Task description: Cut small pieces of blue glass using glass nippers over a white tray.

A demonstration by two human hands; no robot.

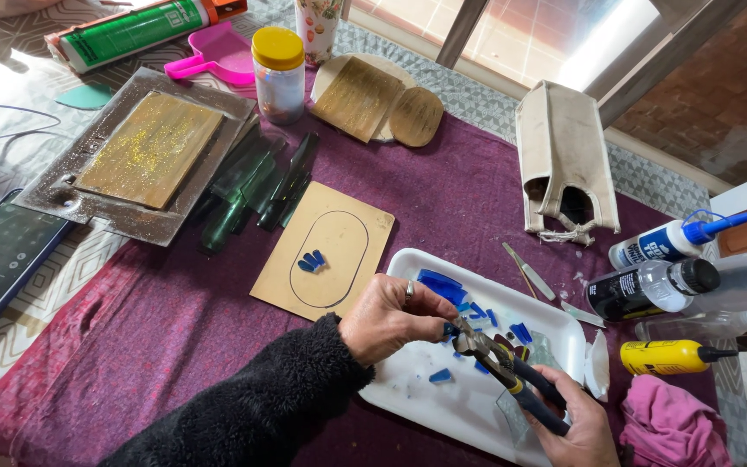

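Two hands are working over the white tray [408, 259]. The left hand [388, 317], in a black fleece sleeve, is pinching a small blue glass piece at its fingertips; the piece itself is mostly hidden. The right hand [577, 425] is gripping the handles of the nippers [503, 367], fingers wrapped closed around them.

The nippers are lying over the tray's middle, long axis running diagonally: the head is pointing up-left toward the left fingertips, the handles are trailing down-right into the right palm. Whether the head is biting the piece cannot be told.

More blue chips [447, 285] are sitting scattered on the tray; three are resting inside the oval drawn on the tan board [326, 251], just left of the tray.

Risk, as judged: the fingertips are sitting very close to the cutting head, so a slip could be nipping skin. A squeeze could also be sending shards flying off the tray onto the purple cloth [175, 320], since nothing is shielding the cut. Glue bottles [650, 290] are standing at the right, well apart.
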